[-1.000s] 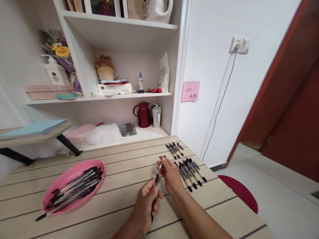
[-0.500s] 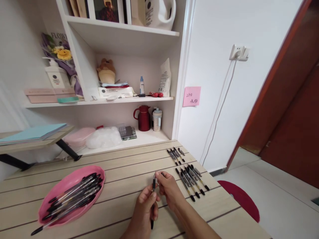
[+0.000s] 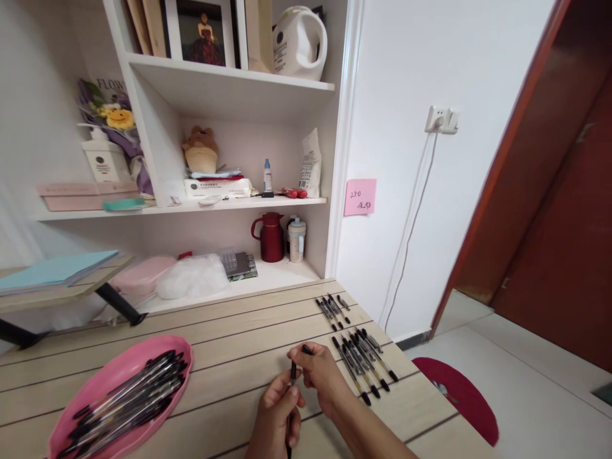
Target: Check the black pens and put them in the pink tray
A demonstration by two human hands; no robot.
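Note:
My left hand point(image 3: 276, 414) is closed round the barrel of a black pen point(image 3: 292, 382), which it holds upright above the wooden table point(image 3: 229, 347). Touching that pen's top end, my right hand point(image 3: 321, 377) pinches a small black cap point(image 3: 306, 349) between its fingertips. Right of my hands, a row of black pens point(image 3: 362, 359) lies on the table, and a smaller row of pen parts point(image 3: 333, 309) sits behind it. At the lower left, a pink oval tray point(image 3: 108, 376) holds several black pens.
White shelves point(image 3: 229, 204) behind the table carry a red jug point(image 3: 270, 237), a small bottle, a soft toy and boxes. A pink sticky note point(image 3: 359, 196) hangs on the wall. The table's right edge drops to the floor, where a red mat point(image 3: 454, 395) lies.
The view has tipped up and my hands have sunk lower in it. My right hand has moved from the pen's metal tip to pinching a cap at its top.

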